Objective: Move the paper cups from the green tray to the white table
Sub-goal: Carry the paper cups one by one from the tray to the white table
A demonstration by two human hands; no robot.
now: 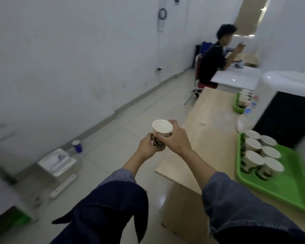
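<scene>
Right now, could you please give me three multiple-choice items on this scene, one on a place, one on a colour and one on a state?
1. Where is the white paper cup with the dark print?
A. on the floor
B. in the air over the tiled floor, between both hands
C. on the wooden table

2. What colour is the near plastic tray that holds the other paper cups?
A. green
B. red
C. blue

3. How does the held cup stand?
A. upside down
C. crushed flat
B. mouth up, nothing visible inside

Answers: 1 B, since the left hand and the right hand both grip it beside the light wooden table; 2 A, its rim is bright green; 3 B, its open white inside faces the camera.
</scene>
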